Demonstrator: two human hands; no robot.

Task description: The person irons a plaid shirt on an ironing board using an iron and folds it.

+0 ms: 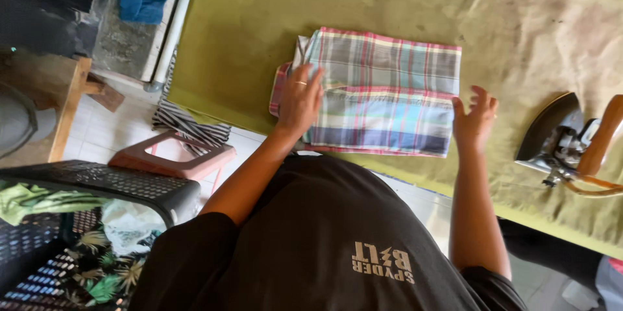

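Observation:
A folded plaid cloth (383, 87) in grey, blue, pink and cream lies on the olive-green padded table cover (259, 19). My left hand (300, 98), with a ring on one finger, rests flat on the cloth's left part, fingers spread. At the cloth's right edge my right hand (475, 116) is open with fingers apart, just touching or beside the fold. Neither hand grips anything.
An old metal iron (563, 136) with a brown wooden handle stands on the cover at the right. A black plastic laundry basket (97, 184) with clothes sits at lower left. A pink stool (178, 158) holds a striped cloth. A wooden bench stands far left.

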